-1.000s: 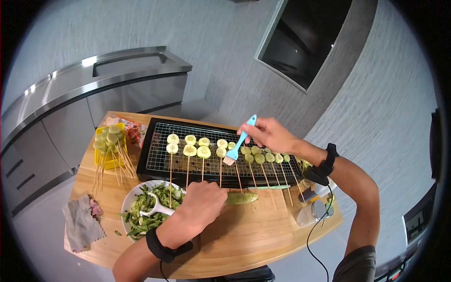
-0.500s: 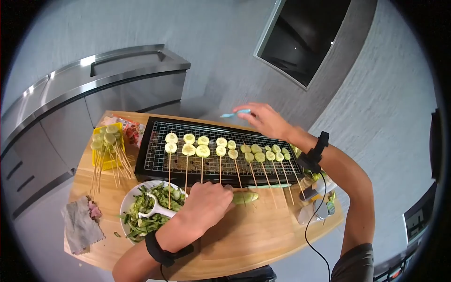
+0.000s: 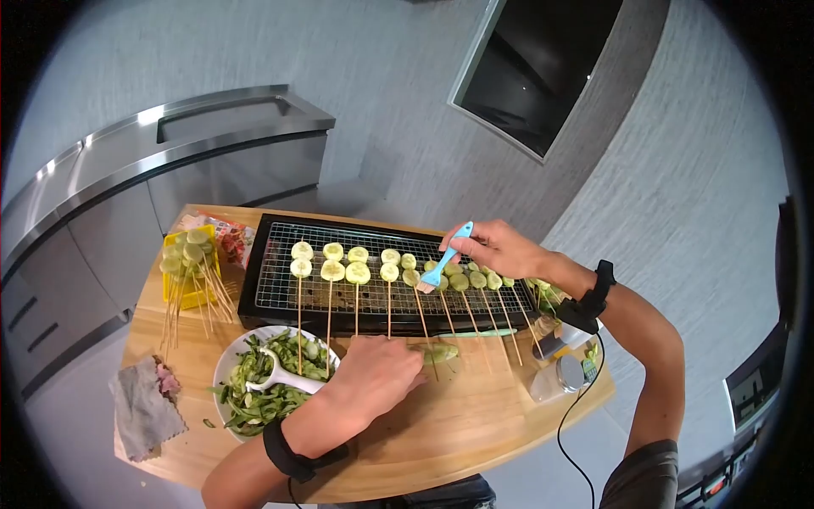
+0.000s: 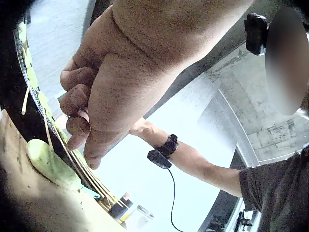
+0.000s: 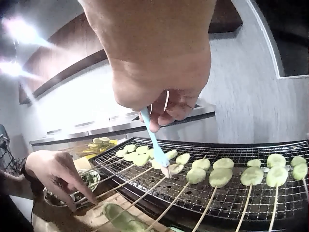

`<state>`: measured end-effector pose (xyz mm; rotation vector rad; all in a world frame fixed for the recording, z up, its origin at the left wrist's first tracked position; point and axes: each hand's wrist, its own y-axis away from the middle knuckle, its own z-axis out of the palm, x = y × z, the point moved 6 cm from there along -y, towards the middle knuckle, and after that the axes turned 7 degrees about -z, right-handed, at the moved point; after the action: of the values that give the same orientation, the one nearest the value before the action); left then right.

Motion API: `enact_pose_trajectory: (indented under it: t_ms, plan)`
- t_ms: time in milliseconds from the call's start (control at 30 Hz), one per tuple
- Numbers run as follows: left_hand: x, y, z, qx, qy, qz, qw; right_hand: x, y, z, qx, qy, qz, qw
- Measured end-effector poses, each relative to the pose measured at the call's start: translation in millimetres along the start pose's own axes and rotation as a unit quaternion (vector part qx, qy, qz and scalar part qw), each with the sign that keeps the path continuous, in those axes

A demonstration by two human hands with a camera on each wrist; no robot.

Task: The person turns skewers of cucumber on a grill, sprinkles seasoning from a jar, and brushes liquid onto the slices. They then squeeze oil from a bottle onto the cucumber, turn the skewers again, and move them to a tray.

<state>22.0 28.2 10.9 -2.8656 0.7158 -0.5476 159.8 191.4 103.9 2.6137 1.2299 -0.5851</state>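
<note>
My right hand [image 3: 500, 247] holds a light-blue basting brush [image 3: 444, 264] by its handle, bristles down on a skewered cucumber slice near the middle of the black grill [image 3: 254, 280]. In the right wrist view the brush's bristles [image 5: 166, 171] meet the slice. Paired cucumber slices [image 3: 357, 273] on wooden skewers lie in a row across the wire rack, sticks over the near edge. My left hand [image 3: 373, 373] is by the stick ends. Its fingers [image 4: 77, 96] are loosely bent, with nothing visible gripped. Beside it lies a peeled cucumber piece [image 4: 50, 162].
Left of my left hand stands a white bowl [image 3: 222, 365] of cucumber peelings with a white peeler [image 3: 284, 376] on it. A yellow basket [image 3: 199, 299] holds more skewers. A grey cloth [image 3: 144, 411] lies front left. Jars [image 3: 560, 377] stand at the right edge.
My right hand lifted the brush off the skewers toward the grill's far side, then brought it back down onto a slice. My left hand stays near the stick ends.
</note>
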Motion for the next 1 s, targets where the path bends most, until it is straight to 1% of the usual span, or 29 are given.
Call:
enact_pose_trajectory:
  t_ms: [67, 100, 167, 200, 267, 300, 367, 433, 500, 533, 567, 633, 667, 733, 767, 800, 867, 933, 1000]
  plan:
    - [1, -1, 1, -0.019, -0.012, 0.001, 1.000, 11, -7, -2, 0.001, -0.048, -0.015, 0.999]
    - [2, -1, 4, -0.020, -0.012, 0.001, 1.000, 17, -11, -2, 0.001, -0.048, -0.015, 0.999]
    - [4, 0, 7, 0.009, 0.010, 0.006, 1.000, 23, -22, -7, 0.058, -0.055, -0.049, 0.996]
    - [5, 0, 8, 0.007, 0.010, 0.005, 1.000, 28, -27, -7, 0.058, -0.056, -0.049, 0.996]
    - [11, 0, 12, -0.030, 0.025, 0.008, 0.999, 35, -37, -14, 0.080, 0.013, -0.048, 0.996]
    - [14, 0, 14, -0.031, 0.025, 0.008, 0.999, 39, -41, -16, 0.074, 0.048, -0.049, 0.995]
    - [21, 0, 18, -0.055, 0.074, 0.027, 0.995, 39, -45, -17, 0.087, 0.049, -0.061, 0.993]
    - [25, 1, 20, -0.069, 0.072, 0.026, 0.995, 37, -44, -19, 0.100, 0.051, -0.070, 0.991]
    - [27, 2, 24, -0.083, 0.069, 0.028, 0.994, 32, -39, -20, 0.067, 0.102, -0.077, 0.989]
    - [28, 2, 25, -0.069, 0.061, 0.030, 0.995, 29, -33, -20, 0.069, 0.103, -0.076, 0.989]
    - [28, 3, 24, -0.056, 0.052, 0.033, 0.997, 24, -26, -17, 0.061, 0.080, -0.089, 0.991]
    - [30, 3, 23, -0.061, 0.045, 0.032, 0.997, 13, -13, -7, 0.044, 0.043, -0.120, 0.991]
    - [30, 3, 23, -0.067, 0.038, 0.028, 0.997, 8, -7, -7, 0.046, 0.043, -0.119, 0.991]
    - [33, 4, 15, -0.076, 0.032, 0.020, 0.996, 6, 4, -4, 0.002, 0.020, -0.055, 0.998]
    - [34, 4, 13, -0.084, 0.028, 0.011, 0.996, 7, 7, -5, 0.016, -0.024, -0.043, 0.999]
    - [33, 4, 14, -0.086, 0.025, 0.011, 0.996, 10, 8, -6, 0.019, -0.026, -0.044, 0.999]
    - [35, 3, 8, -0.004, -0.011, 0.052, 0.999, 21, 8, -15, 0.072, -0.125, -0.037, 0.989]
    - [39, 0, 8, 0.004, -0.024, 0.050, 0.998, 30, 4, -25, 0.091, -0.141, -0.029, 0.985]
    - [45, -6, 14, 0.012, -0.035, 0.049, 0.998, 47, -1, -29, 0.066, -0.168, -0.007, 0.983]
